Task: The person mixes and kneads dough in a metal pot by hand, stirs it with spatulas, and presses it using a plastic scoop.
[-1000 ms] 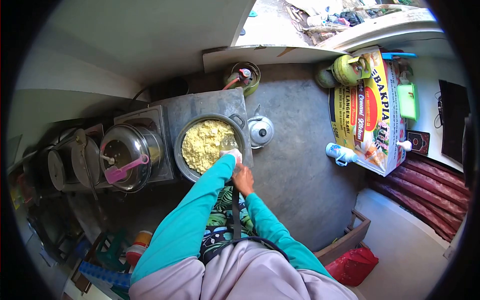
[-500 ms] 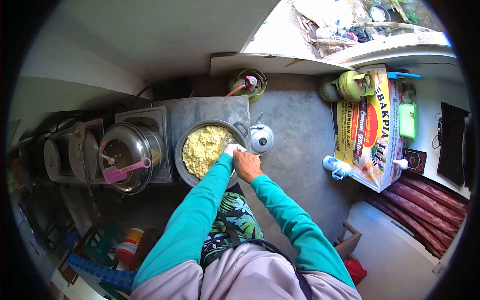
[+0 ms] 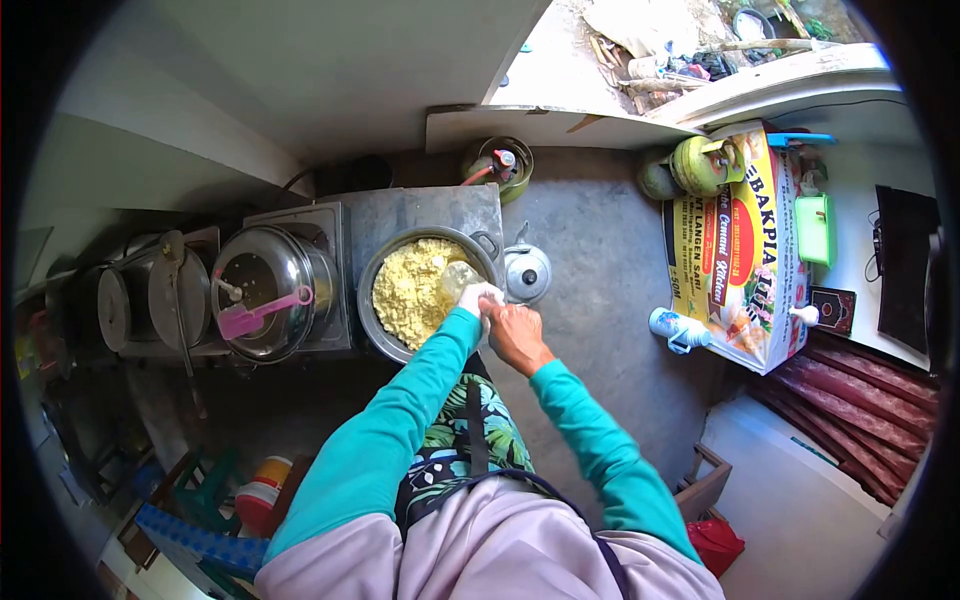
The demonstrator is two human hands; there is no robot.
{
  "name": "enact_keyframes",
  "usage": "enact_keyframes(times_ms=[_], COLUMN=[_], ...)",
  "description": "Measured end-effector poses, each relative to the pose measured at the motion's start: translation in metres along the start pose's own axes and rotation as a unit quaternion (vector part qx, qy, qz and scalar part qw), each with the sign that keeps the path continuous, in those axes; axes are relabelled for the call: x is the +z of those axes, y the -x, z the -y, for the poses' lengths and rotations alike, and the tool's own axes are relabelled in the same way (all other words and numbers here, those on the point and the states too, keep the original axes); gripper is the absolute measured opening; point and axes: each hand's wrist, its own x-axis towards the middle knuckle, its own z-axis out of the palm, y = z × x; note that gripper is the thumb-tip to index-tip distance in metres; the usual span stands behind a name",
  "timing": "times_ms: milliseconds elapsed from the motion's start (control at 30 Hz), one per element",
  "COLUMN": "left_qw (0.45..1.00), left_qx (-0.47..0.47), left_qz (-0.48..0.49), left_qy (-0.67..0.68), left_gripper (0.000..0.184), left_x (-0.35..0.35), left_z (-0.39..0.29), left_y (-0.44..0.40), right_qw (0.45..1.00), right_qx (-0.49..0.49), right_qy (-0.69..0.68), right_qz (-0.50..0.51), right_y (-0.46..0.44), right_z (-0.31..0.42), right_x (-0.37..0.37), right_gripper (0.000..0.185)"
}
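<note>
A large grey metal pot (image 3: 372,322) with loop handles holds a pale yellow, crumbly mass (image 3: 410,295). Over its right rim is my left hand (image 3: 472,298), whitish at the wrist. Clear, wrinkled plastic (image 3: 458,279), like a thin glove or bag, shows at its far end; the fingers cannot be made out. My right hand (image 3: 518,335) is closed, pressed against the left hand at the wrist, and seems to pinch the plastic's edge. Both hands are just outside or above the pot's rim.
Right of the pot stands a kettle (image 3: 527,274). A lidded steel pot (image 3: 265,280) with a pink spatula (image 3: 262,314) is to the left. A gas cylinder (image 3: 515,180) with a red-topped regulator stands behind the counter (image 3: 430,207). A banner-covered table (image 3: 730,260) is at right.
The view has shifted slightly, so the pots appear further right. Both hands stay together at the pot's right rim; more of the clear plastic shows beyond my left hand.
</note>
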Motion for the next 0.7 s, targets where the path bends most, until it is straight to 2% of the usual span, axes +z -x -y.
enact_keyframes(times_ms=[100,133,200,233,300,333,400,467,533,567,667,700], left_qw=[0.968,0.957,0.951,0.949,0.953,0.957,0.968,0.959,0.887,0.768,0.779,0.911], left_qx=[-0.142,-0.173,-0.205,-0.221,-0.238,-0.239,-0.214,-0.163,-0.258,-0.343,-0.32,-0.252], left_qz=[-0.015,-0.006,0.03,0.05,0.08,0.096,0.13,0.151,0.11,0.058,0.011,-0.004], left_qy=[0.204,0.232,0.231,0.221,0.172,0.133,0.014,-0.176,-0.367,-0.537,-0.539,-0.326], left_gripper=[0.02,0.02,0.02,0.02,0.02,0.02,0.021,0.021,0.016,0.012,0.014,0.016], left_x=[-0.028,-0.04,-0.063,-0.073,-0.087,-0.092,-0.092,-0.086,-0.051,-0.036,-0.036,-0.032], left_z=[-0.007,-0.006,-0.001,0.001,0.006,0.009,0.022,0.035,0.005,-0.003,0.017,0.01], left_y=[-0.043,-0.054,-0.065,-0.068,-0.077,-0.081,-0.087,-0.086,-0.065,-0.052,-0.053,-0.038], right_qw=[0.993,0.993,0.985,0.985,0.992,0.996,0.994,0.986,0.97,0.95,0.95,0.974], right_qx=[-0.093,-0.089,-0.049,-0.008,0.003,0.019,0.047,0.112,0.179,0.235,0.217,0.156], right_qy=[0.062,0.082,0.144,0.124,0.075,0.031,0.005,-0.121,-0.158,-0.2,-0.22,-0.156], right_qz=[-0.026,0.005,0.076,0.123,0.104,0.077,0.094,-0.034,-0.052,-0.04,-0.042,-0.048], right_y=[-0.042,-0.062,-0.091,-0.098,-0.103,-0.102,-0.089,-0.059,-0.024,-0.013,0.002,-0.003], right_z=[0.0,0.003,0.014,0.019,0.017,0.016,0.012,0.005,0.005,0.012,0.001,-0.013], right_x=[-0.001,0.005,0.013,0.007,0.017,0.024,0.038,0.064,0.094,0.097,0.097,0.092], right_gripper=[0.013,0.012,0.012,0.016,0.017,0.018,0.02,0.025,0.039,0.049,0.051,0.047])
